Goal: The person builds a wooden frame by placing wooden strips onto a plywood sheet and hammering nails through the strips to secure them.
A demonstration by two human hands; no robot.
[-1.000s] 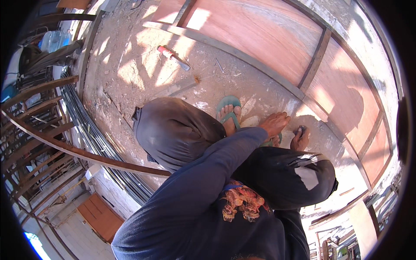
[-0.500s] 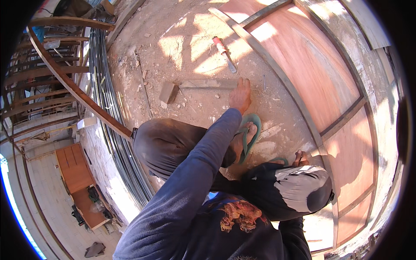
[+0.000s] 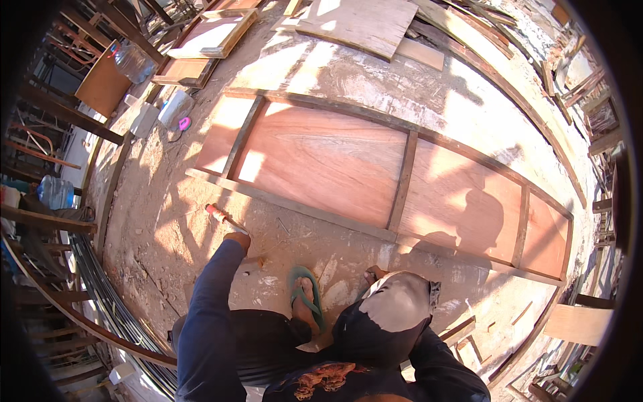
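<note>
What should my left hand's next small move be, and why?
Probably slide the left hand up toward the red handle of the tool. The hand is at the blade end, while the handle lies uncovered on the sunlit ground beyond. I can't tell whether the fingers hold anything.

Left hand (image 3: 238, 242), grip indistinct.

"Where does this view look from?"
"The wearer's head: the left of two side-by-side fisheye cameras, facing down and forward past the knee (image 3: 395, 305)."
"How near?"
"The printed shirt (image 3: 325, 379) is close, at the lower edge; the framed panel (image 3: 321, 157) lies farther out, the pale board (image 3: 358, 27) beyond. Straight edges bow toward the rim."
</note>
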